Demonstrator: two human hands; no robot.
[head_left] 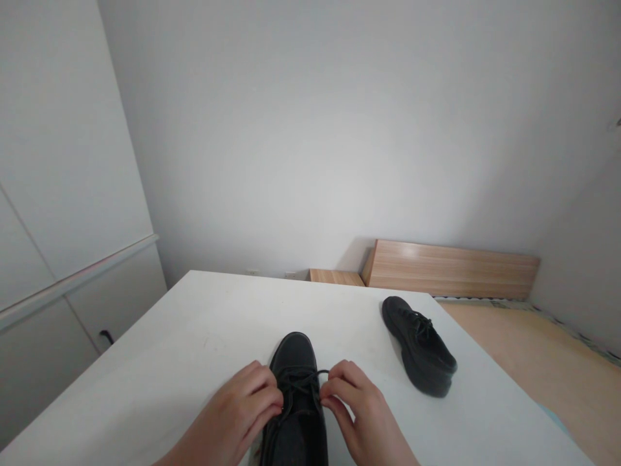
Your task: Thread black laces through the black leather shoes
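A black lace-up shoe (295,362) stands on the white table (194,336) right in front of me, toe pointing away. My left hand (240,411) sits at its left side, fingers curled and pinched on a black lace. At the shoe's right side my right hand (361,414) is likewise closed, pinching the lace (317,374) where it loops across the top. A second black shoe (420,346) lies farther right on the table, untouched.
A white wardrobe (63,213) with a dark handle stands at the left. Behind the table are a wooden headboard (451,268) and a small wooden surface (336,277). A bed with a tan cover (543,362) lies at the right. The table's right edge runs close to the second shoe.
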